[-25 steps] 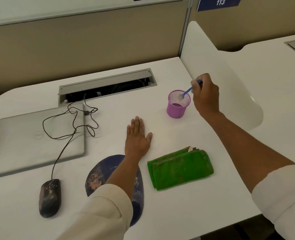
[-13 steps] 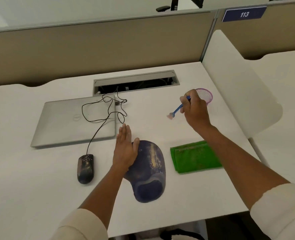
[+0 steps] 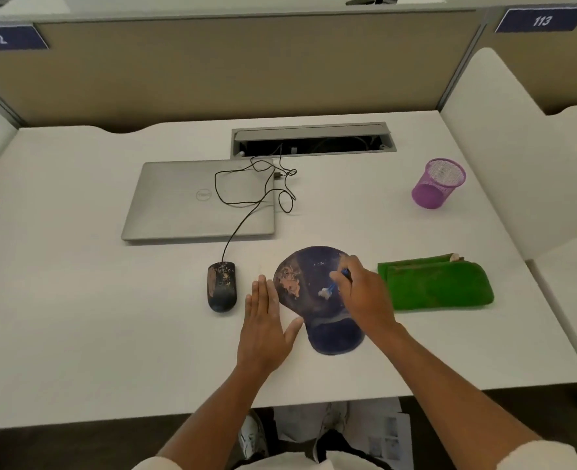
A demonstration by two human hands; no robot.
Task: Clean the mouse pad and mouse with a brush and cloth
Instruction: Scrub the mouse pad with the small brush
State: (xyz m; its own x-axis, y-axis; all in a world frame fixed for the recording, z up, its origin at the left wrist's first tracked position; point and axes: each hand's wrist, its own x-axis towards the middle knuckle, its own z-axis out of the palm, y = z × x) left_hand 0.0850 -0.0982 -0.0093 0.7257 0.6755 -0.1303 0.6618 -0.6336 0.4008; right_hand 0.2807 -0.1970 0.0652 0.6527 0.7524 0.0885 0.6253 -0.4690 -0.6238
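Note:
A dark blue mouse pad (image 3: 314, 293) with pale dirt smears and a wrist rest lies on the white desk (image 3: 77, 317). My right hand (image 3: 361, 296) grips a small blue brush (image 3: 329, 290), whose white bristles touch the middle of the pad. My left hand (image 3: 266, 320) lies flat on the desk at the pad's left edge, fingers straight. A dirty black wired mouse (image 3: 222, 286) sits to the left of that hand. A folded green cloth (image 3: 436, 283) lies to the right of the pad.
A shut silver laptop (image 3: 185, 205) lies behind the mouse, with the mouse cable looped over it. A purple mesh cup (image 3: 437, 183) stands at the back right. A cable slot (image 3: 314, 141) opens at the desk's rear, and white side dividers flank the desk.
My right hand has carried the brush from near the purple cup down onto the mouse pad. My left hand has shifted to the pad's left edge.

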